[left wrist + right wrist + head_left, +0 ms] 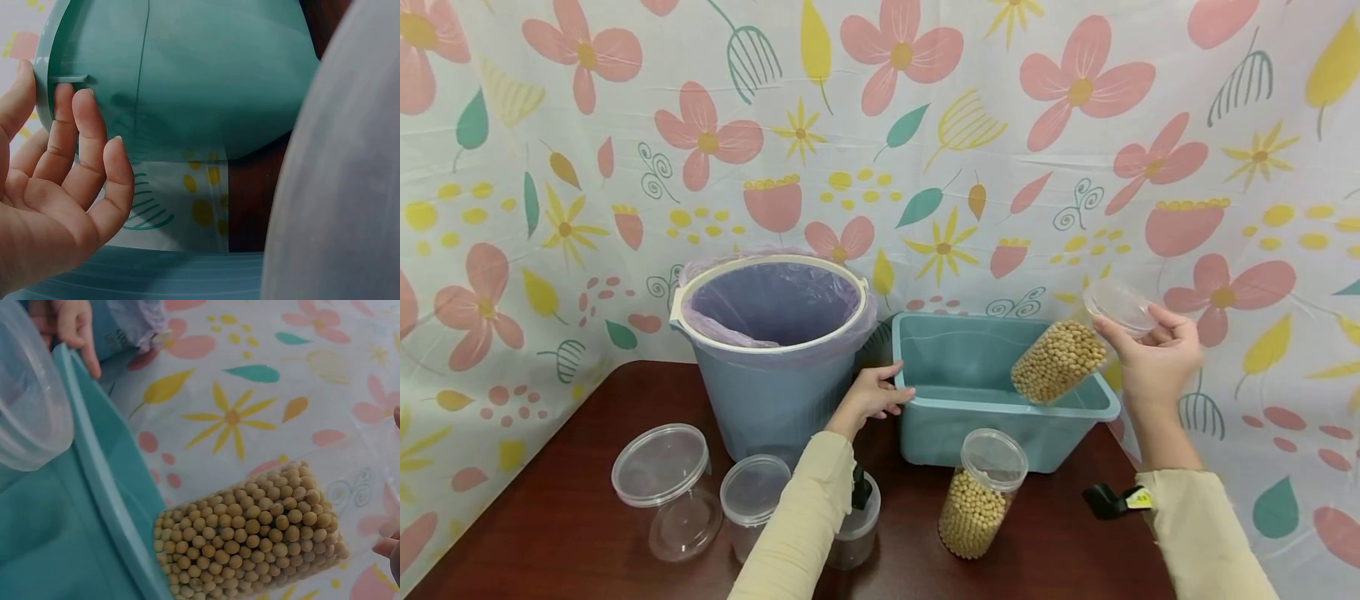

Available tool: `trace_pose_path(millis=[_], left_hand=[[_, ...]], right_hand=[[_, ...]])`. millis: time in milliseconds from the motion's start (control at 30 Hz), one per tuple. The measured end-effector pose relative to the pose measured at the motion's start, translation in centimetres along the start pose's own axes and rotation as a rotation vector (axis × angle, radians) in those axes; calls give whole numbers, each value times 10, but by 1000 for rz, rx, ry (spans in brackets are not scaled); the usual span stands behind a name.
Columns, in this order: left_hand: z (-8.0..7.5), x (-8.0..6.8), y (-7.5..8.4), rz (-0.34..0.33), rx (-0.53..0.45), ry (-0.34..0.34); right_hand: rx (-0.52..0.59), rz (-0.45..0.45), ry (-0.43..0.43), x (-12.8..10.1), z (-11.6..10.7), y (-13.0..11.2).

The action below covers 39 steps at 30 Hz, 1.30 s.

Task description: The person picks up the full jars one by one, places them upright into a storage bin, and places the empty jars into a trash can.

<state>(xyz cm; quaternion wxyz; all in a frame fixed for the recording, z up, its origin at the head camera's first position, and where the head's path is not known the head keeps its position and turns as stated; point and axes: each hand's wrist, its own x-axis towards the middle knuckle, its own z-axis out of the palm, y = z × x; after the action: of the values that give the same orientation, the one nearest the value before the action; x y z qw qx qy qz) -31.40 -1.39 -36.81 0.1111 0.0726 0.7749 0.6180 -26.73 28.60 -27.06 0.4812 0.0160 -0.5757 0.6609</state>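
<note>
At the left end of the teal plastic bin (1000,429), my left hand (871,396) pinches the rim. The left wrist view shows the thumb outside that rim, with fingertips (84,100) under its lip. My right hand (1157,354) holds a clear jar of soybeans (1058,362) by its lidded end. The jar is tilted, its bottom pointing down and left over the bin's right part. Its soybeans (250,531) are packed toward the bottom, and the part near the lid holds none. A second lidded jar of soybeans (977,500) stands on the table before the bin.
A blue bucket (775,392) with a purple liner stands left of the bin. Before it are a large clear lidded container (662,467), a smaller one (755,496) and another (856,533) partly behind my left sleeve. Behind the dark table (587,500) hangs a flowered cloth (970,167).
</note>
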Motion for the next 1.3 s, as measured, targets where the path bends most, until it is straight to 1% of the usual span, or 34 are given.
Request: trace_pose_path(millis=[33, 133, 200, 267, 333, 433, 467, 533, 567, 633, 667, 700, 767, 800, 867, 900, 933, 1000, 1033, 1100, 1233, 1300], left_hand=[[0, 0, 0, 1, -1, 0], [0, 0, -1, -1, -1, 0], [0, 0, -1, -5, -1, -1], [1, 0, 0, -5, -1, -1], [1, 0, 0, -2, 1, 2], [1, 1, -1, 3, 3, 4], [1, 1, -1, 4, 4, 4], [1, 1, -1, 6, 4, 2], [1, 1, -1, 6, 2, 2], [1, 0, -1, 8, 0, 1], [1, 0, -1, 7, 0, 1], [1, 0, -1, 7, -1, 0], [0, 0, 0, 8, -3, -2], [0, 0, 0, 8, -3, -2], [0, 0, 0, 7, -5, -2], [0, 0, 0, 6, -7, -2], [0, 0, 0, 5, -7, 0], [0, 0, 0, 4, -9, 3], [0, 0, 0, 3, -10, 4], [1, 0, 0, 5, -8, 6], [1, 0, 0, 9, -4, 8], [1, -1, 0, 16, -2, 8]], right_hand=[[1, -2, -7, 0, 1, 2], [-62, -3, -25, -3, 3, 11], [-125, 11, -36, -5, 3, 18], [-205, 5, -48, -7, 3, 24], [-241, 5, -74, -11, 2, 30], [-319, -26, -108, -15, 2, 39], [-331, -22, -119, -16, 1, 43], [-341, -87, -147, -3, -12, 89], [-300, -83, -176, -3, -13, 93], [-301, -98, -192, 3, -21, 122], [-248, -90, -204, 6, -25, 136], [-228, -95, -221, 8, -28, 145], [-254, -48, -233, -4, -20, 123], [-300, -51, -229, -4, -22, 131], [-227, -14, -264, -7, -23, 131], [-263, -16, -280, -9, -23, 129], [-268, -1, -285, -10, -24, 131], [-242, 30, -315, -12, -26, 132], [-275, 29, -328, -13, -26, 130], [-399, 25, -350, -21, -22, 114], [-594, 53, -408, -31, -19, 92], [-655, 78, -427, -32, -19, 88]])
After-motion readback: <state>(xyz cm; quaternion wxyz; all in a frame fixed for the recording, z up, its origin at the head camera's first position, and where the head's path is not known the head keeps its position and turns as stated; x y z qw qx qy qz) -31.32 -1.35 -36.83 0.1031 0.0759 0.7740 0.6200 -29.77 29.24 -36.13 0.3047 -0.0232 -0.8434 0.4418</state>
